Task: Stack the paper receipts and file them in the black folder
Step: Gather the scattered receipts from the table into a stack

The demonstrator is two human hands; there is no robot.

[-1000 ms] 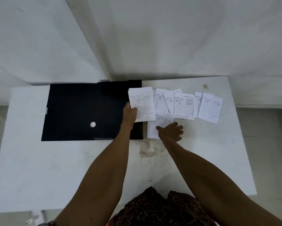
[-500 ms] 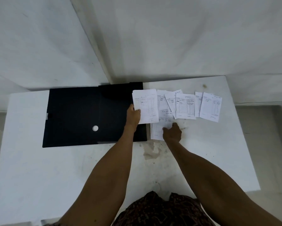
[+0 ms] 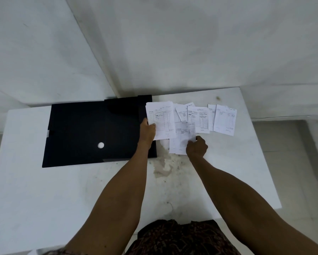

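The black folder (image 3: 92, 131) lies flat on the left part of the white table, with a white round snap on its flap. My left hand (image 3: 147, 132) grips a small stack of receipts (image 3: 161, 120) by its lower left corner, over the folder's right edge. My right hand (image 3: 197, 147) pinches one receipt (image 3: 185, 134) at its lower right corner and holds it tilted above another sheet lying on the table. Several more receipts (image 3: 206, 118) lie spread in an overlapping row to the right, toward the table's back edge.
The white table (image 3: 44, 190) stands in a corner of white walls, with a stained patch (image 3: 162, 167) in front of the receipts. Its right edge drops to a tiled floor (image 3: 292, 162). My patterned clothing (image 3: 180, 238) shows at the bottom.
My right hand has closed on a loose receipt and lifted it off the table. My left hand keeps its stack in about the same place.
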